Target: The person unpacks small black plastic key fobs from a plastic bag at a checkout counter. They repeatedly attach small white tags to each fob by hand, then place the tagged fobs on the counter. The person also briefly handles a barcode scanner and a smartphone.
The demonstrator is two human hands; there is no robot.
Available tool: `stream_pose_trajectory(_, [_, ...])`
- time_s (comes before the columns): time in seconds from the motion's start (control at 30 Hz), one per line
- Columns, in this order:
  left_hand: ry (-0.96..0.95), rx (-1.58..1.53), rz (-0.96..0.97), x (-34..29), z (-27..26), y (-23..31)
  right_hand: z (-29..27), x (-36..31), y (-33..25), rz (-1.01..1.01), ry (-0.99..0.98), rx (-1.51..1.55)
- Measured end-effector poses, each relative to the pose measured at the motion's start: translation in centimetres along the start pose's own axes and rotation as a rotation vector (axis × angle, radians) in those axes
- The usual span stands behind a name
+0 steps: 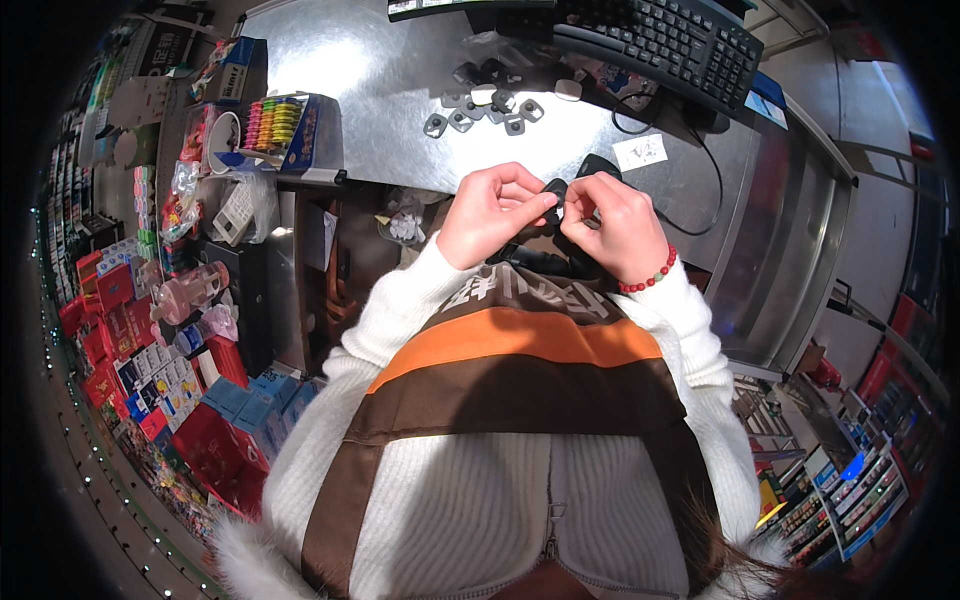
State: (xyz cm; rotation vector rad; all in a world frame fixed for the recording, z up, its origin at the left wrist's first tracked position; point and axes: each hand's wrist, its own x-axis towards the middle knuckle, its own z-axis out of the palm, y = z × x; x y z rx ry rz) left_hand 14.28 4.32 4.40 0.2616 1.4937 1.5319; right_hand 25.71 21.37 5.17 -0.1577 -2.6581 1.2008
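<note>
Just off the front edge of the metal counter (395, 150), my left hand (487, 215) pinches a small black squarish tag (555, 189) between thumb and fingers. My right hand (618, 222) is right beside it, fingers curled and pressed together at the tag's side. Whatever those right fingertips grip is hidden. A loose group of similar black tags (515, 126), some with pale patches, lies on the counter beyond my hands. Behind my right hand sits a dark rounded object (597, 164), partly covered, its kind unclear.
A black keyboard (690, 50) stands at the back right, with a black cable (719, 190) looping down. A white paper slip (640, 152) lies nearby. To the left are a box of colourful rolls (275, 128), a plastic bag with a calculator-like device (237, 212), and stacked goods.
</note>
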Motion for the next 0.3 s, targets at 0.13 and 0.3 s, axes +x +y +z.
stream_pose_trajectory(0.13, [-0.009,0.052,-0.015,-0.11,0.32,0.17,0.45,0.06,-0.10,0.011,0.016,-0.004])
stream_pose_trajectory(0.3, [-0.042,0.039,-0.023,-0.07,0.22,0.17,0.68,-0.29,-0.62,0.066,0.038,-0.051])
